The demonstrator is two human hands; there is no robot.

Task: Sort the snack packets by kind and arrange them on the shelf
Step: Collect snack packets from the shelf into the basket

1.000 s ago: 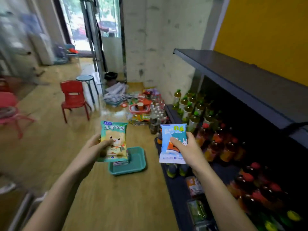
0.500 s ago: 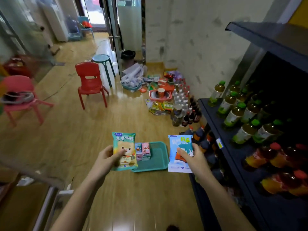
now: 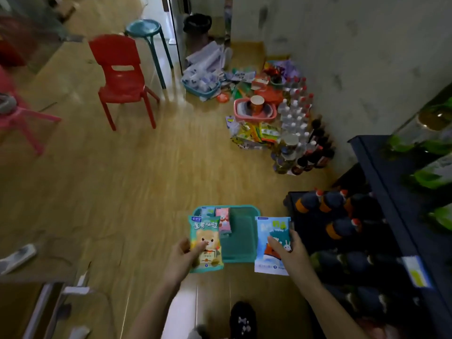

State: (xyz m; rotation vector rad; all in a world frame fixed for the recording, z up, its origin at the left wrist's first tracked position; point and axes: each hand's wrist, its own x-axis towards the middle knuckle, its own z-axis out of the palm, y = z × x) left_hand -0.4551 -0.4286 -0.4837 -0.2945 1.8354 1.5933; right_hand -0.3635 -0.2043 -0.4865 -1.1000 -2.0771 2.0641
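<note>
Green bear-print snack packet [image 3: 206, 237] is pinched by the left hand [image 3: 182, 257] at lower centre; blue rabbit-print snack packet [image 3: 268, 231] is gripped by the right hand [image 3: 291, 255]; a teal plastic tray [image 3: 241, 237] is seen between them.

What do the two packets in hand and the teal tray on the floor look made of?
Green bear packet: printed plastic film, probably; printed all over, slightly puffed.
Blue rabbit packet: similar film or coated paper; flat, sheen unclear.
Teal tray: likely moulded plastic; uniform colour, rounded rim.
</note>
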